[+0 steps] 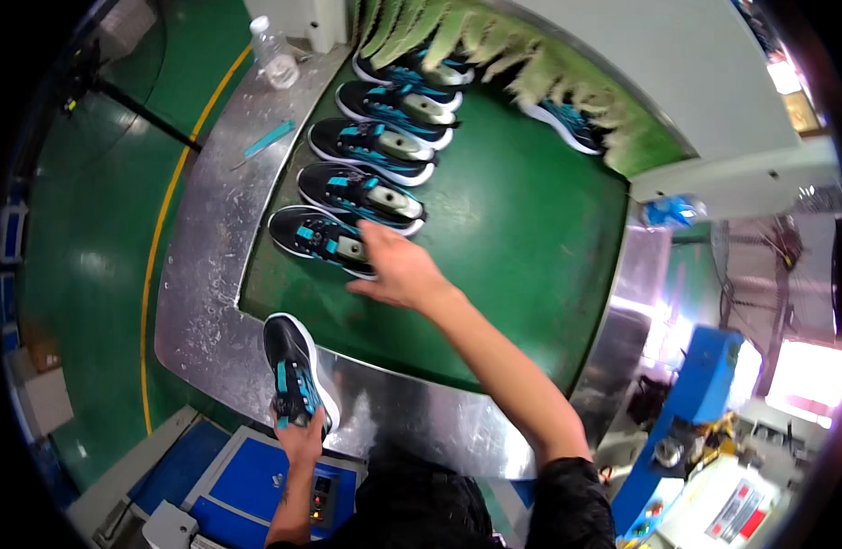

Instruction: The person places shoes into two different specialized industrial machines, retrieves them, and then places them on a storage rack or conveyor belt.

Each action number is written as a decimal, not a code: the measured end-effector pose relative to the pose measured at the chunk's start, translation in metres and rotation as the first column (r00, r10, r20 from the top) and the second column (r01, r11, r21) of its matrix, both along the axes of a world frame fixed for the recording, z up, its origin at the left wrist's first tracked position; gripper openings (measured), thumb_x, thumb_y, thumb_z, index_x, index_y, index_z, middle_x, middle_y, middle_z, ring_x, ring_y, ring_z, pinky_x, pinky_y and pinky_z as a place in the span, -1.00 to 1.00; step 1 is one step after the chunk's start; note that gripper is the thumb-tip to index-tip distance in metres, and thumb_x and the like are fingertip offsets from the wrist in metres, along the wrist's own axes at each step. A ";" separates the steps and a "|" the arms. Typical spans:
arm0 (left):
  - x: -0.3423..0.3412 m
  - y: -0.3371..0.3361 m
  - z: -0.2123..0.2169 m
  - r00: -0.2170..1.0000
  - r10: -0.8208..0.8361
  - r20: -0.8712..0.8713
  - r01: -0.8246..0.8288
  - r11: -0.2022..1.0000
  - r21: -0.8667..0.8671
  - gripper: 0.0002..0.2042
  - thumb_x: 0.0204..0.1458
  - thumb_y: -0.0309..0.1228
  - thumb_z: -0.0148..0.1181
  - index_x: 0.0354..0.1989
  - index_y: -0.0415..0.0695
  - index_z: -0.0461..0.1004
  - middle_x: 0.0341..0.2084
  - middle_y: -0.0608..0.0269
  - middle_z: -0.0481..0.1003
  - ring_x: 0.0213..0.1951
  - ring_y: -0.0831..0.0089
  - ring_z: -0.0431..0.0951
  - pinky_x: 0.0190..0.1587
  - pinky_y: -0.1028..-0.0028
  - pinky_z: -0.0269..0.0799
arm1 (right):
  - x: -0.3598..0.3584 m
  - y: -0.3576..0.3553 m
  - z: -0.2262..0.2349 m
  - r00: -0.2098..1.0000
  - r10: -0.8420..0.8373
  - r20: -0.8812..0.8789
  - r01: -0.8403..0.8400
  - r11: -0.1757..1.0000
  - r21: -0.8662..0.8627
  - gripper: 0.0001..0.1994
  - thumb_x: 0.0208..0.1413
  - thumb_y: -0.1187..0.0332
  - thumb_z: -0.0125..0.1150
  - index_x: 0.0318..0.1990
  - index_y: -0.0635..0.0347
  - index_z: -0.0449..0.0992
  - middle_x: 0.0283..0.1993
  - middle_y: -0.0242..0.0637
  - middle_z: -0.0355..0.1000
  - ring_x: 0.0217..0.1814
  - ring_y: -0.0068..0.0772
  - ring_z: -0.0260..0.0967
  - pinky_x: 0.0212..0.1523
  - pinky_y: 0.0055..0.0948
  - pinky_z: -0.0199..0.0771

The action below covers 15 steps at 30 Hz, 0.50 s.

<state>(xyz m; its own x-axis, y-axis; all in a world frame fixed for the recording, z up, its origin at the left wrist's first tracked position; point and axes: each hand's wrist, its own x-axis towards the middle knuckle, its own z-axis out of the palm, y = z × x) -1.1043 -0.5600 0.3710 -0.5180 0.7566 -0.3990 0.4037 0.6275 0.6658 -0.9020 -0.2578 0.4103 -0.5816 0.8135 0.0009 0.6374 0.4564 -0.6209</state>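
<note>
My left hand [298, 434] is closed round the heel end of a black sneaker [276, 346] with turquoise laces and a white sole, held over the metal edge with its toe pointing away from me. On the green belt [494, 265], my right hand [401, 267] grips the heel of the nearest sneaker [297, 231] in a row. Its fingers and thumb lie on either side of the heel, which they partly hide. A pale shoe last [351, 249] shows in that sneaker's opening. Behind it, several matching sneakers [371, 146] lie side by side, toes to the left, also with lasts inside.
Green fringe strips [613, 123] hang across the belt's far end, partly covering another sneaker [565, 123]. On the metal border [206, 302] stand a clear bottle [275, 62] and a turquoise-handled tool [270, 137]. A blue machine [691, 384] is at right; a blue control box [247, 476] is below.
</note>
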 end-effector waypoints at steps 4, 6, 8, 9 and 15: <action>0.004 0.014 0.001 0.993 0.003 0.118 -0.023 0.987 0.160 -0.26 -0.18 -0.23 0.44 0.13 -0.37 0.22 -0.02 -0.06 0.42 0.03 0.14 0.41 0.08 0.26 0.29 | -0.047 0.046 -0.046 0.963 -0.038 0.267 0.061 0.995 -0.079 -0.36 -0.24 0.12 0.43 -0.09 0.34 0.28 -0.19 0.00 0.45 -0.17 0.03 0.47 -0.17 -0.15 0.52; -0.006 -0.006 -0.007 0.990 0.083 0.115 -0.070 0.991 -0.111 -0.30 -0.15 -0.31 0.41 0.14 -0.36 0.20 -0.01 0.00 0.41 0.01 0.19 0.42 0.09 0.28 0.29 | -0.044 0.032 -0.019 0.963 -0.052 0.264 0.097 0.982 -0.161 -0.34 -0.22 0.09 0.41 -0.06 0.35 0.26 -0.21 0.05 0.45 -0.20 0.04 0.46 -0.19 -0.12 0.50; -0.003 0.003 -0.027 0.995 0.014 0.100 -0.032 0.984 0.175 -0.29 -0.15 -0.40 0.40 0.17 -0.35 0.18 0.04 0.03 0.37 0.02 0.24 0.40 0.13 0.32 0.25 | -0.001 -0.018 -0.046 0.957 -0.253 0.139 0.289 0.829 -0.478 -0.24 -0.17 0.04 0.40 0.08 0.41 0.25 -0.19 0.10 0.47 -0.11 0.03 0.47 -0.11 -0.13 0.48; -0.012 -0.004 -0.044 0.997 -0.014 0.079 -0.009 0.957 0.291 -0.25 -0.18 -0.41 0.41 0.20 -0.34 0.15 0.08 0.01 0.35 0.08 0.26 0.36 0.17 0.34 0.22 | 0.018 -0.056 -0.037 0.951 -0.258 0.170 0.306 0.712 -0.632 -0.27 -0.15 -0.04 0.37 0.04 0.39 0.32 -0.22 0.06 0.48 -0.19 -0.05 0.46 -0.16 -0.18 0.47; 0.047 0.065 0.057 0.936 -0.350 0.035 0.242 0.712 0.660 -0.26 0.07 -0.30 0.15 0.34 -0.31 -0.10 0.28 -0.08 0.12 0.32 0.08 0.09 0.35 0.21 -0.13 | 0.156 -0.327 0.075 0.335 -0.936 -0.109 0.520 0.280 -0.807 -0.43 -0.02 0.11 0.37 0.09 0.26 0.42 -0.21 -0.29 0.50 -0.24 -0.48 0.40 -0.14 -0.37 0.43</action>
<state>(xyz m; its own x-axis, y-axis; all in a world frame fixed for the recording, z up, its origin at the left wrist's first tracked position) -1.0570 -0.4951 0.4283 -0.1999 0.9628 0.1816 0.3594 -0.1004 0.9278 -0.7458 -0.5851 0.4848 0.2291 0.7722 -0.5926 -0.0370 -0.6015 -0.7980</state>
